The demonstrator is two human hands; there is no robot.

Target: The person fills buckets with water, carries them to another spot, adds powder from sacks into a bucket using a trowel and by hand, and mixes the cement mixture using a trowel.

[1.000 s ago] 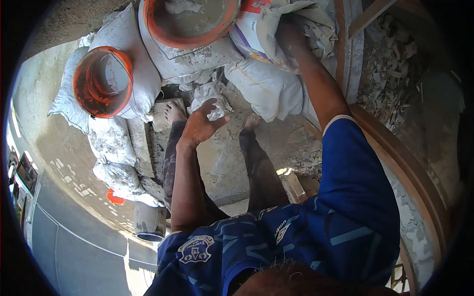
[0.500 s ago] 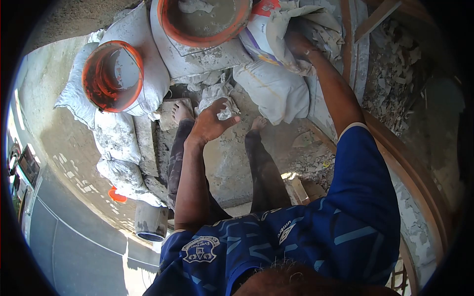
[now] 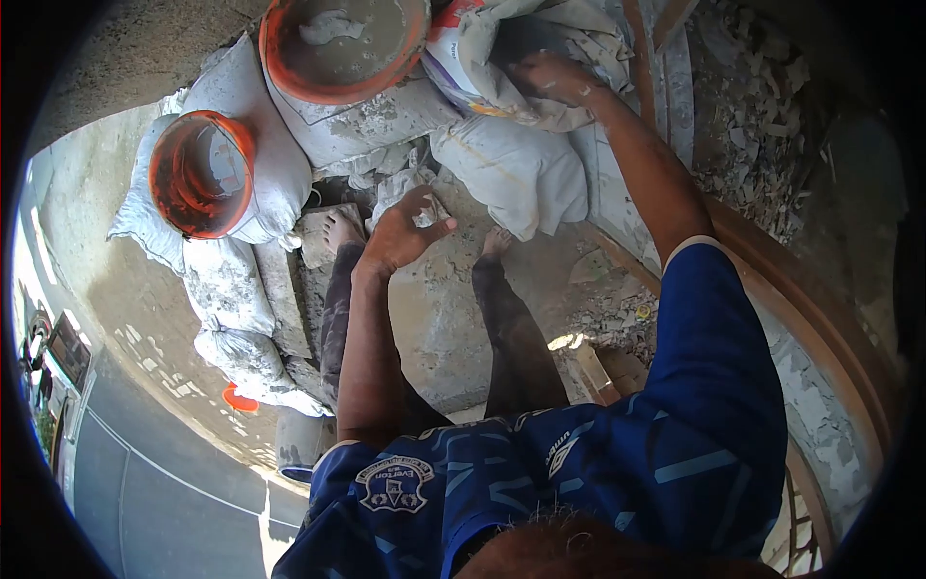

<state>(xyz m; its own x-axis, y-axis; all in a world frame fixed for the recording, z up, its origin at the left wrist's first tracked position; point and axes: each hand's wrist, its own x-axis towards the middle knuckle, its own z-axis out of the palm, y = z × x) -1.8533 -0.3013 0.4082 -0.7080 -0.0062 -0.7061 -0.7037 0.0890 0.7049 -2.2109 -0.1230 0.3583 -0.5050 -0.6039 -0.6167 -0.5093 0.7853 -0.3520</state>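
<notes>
Reaching step: your right hand (image 3: 555,79) in sack (image 3: 465,60), can't tell opening or grip; your left hand (image 3: 395,237) half-open, empty; next move calls for clearing sack mouth

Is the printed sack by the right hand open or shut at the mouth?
Open. The mouth of the printed sack gapes, its rim rumpled outward, and the right hand reaches into the opening.

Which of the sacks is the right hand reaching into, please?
The right hand is in the open sack with red and purple print, beside the larger orange bucket; the other sacks show no such print.
</notes>
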